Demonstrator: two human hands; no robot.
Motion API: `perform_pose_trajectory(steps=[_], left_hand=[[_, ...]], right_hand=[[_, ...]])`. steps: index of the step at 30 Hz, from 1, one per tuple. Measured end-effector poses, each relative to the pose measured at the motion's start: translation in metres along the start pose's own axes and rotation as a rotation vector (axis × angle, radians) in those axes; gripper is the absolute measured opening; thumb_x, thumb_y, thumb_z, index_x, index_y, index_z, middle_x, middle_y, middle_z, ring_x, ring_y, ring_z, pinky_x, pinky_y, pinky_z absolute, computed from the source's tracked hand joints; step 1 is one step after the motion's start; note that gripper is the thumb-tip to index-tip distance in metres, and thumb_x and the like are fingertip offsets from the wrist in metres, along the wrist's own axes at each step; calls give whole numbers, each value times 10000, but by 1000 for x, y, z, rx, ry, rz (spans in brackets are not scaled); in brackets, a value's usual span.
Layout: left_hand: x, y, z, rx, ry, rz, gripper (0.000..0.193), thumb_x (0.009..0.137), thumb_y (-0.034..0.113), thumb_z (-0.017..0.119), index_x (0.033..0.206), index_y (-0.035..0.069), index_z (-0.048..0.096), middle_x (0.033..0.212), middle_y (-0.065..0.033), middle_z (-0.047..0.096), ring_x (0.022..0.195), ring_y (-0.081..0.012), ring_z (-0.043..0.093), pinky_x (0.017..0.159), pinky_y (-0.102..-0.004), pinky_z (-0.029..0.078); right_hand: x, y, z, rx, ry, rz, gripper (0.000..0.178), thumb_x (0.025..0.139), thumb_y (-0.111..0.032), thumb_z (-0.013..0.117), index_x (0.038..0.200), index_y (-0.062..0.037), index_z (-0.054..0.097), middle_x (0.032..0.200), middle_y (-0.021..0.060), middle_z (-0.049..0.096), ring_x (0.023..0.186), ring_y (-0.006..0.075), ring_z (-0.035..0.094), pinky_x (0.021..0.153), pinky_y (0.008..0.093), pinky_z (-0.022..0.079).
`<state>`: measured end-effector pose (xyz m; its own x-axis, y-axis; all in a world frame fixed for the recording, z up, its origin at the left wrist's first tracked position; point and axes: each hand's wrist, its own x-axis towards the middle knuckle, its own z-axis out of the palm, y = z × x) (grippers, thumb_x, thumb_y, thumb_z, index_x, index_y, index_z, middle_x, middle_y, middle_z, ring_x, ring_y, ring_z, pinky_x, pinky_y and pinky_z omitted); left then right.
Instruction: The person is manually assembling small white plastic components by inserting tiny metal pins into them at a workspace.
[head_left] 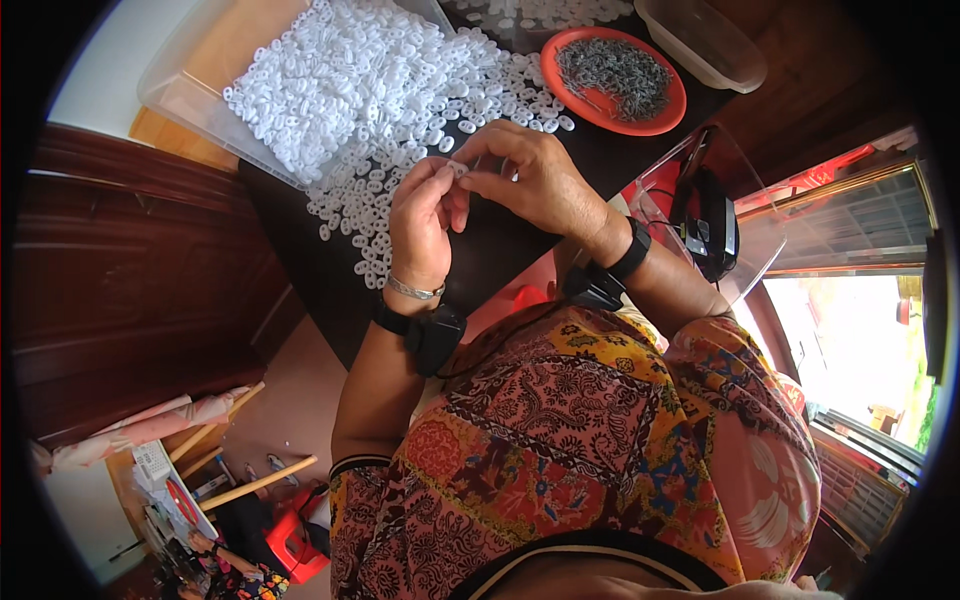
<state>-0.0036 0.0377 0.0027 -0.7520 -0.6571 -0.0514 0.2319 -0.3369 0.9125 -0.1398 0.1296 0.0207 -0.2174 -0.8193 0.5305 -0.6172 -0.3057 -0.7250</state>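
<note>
Above the dark table my left hand pinches a small white oval plastic piece with holes in it. My right hand meets it from the other side, thumb and forefinger closed at the piece's edge. Whether the right fingertips also hold a tiny metal part cannot be made out. Just beyond both hands spreads a big heap of the same white oval pieces, spilling out of a clear plastic bin. A red-orange plate heaped with small grey metal parts stands to the far right of the hands.
The black tabletop ends close to my body. At its right edge sits a clear box with a black device. Another clear container lies at the far right. A red stool and wooden poles are at lower left.
</note>
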Motion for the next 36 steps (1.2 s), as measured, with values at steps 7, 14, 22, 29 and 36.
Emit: perform_pose_trajectory(steps=[7, 14, 22, 29, 36], left_hand=[[-1, 3, 12, 97, 3, 46, 192, 911, 189, 458, 830, 44, 554, 630, -4, 501, 503, -72, 430, 474, -192, 331], [-1, 3, 14, 141, -27, 29, 190, 912, 188, 459, 850, 42, 564, 639, 2, 496, 517, -69, 430, 484, -191, 332], [-7, 4, 16, 210, -31, -4, 170, 896, 181, 477, 833, 48, 562, 634, 12, 479, 524, -66, 417, 490, -191, 318], [-5, 7, 8, 261, -154, -108, 171, 897, 187, 484, 846, 42, 560, 660, 0, 505, 539, -69, 431, 498, -195, 332], [-5, 10, 8, -28, -228, 16, 190, 917, 184, 471, 902, 14, 555, 791, -36, 560, 579, -86, 459, 527, -205, 367]], right_hand=[[-2, -2, -1, 55, 29, 113, 196, 767, -105, 689, 951, -64, 634, 858, 35, 614, 752, 135, 633, 608, 241, 473], [-4, 6, -4, 18, -2, -15, 264, 754, -65, 684, 1013, -46, 641, 942, 83, 618, 820, 183, 635, 672, 273, 507], [-11, 1, -6, 27, 16, 4, 235, 740, -91, 696, 965, -60, 635, 934, 71, 609, 817, 194, 618, 595, 282, 500], [-11, 1, -17, -18, -52, -78, 240, 732, -105, 713, 955, -63, 633, 929, 66, 606, 794, 189, 619, 588, 270, 497], [-14, -2, -15, 236, 0, 1, 348, 726, -127, 752, 1048, -67, 633, 937, 35, 622, 846, 123, 597, 639, 229, 472]])
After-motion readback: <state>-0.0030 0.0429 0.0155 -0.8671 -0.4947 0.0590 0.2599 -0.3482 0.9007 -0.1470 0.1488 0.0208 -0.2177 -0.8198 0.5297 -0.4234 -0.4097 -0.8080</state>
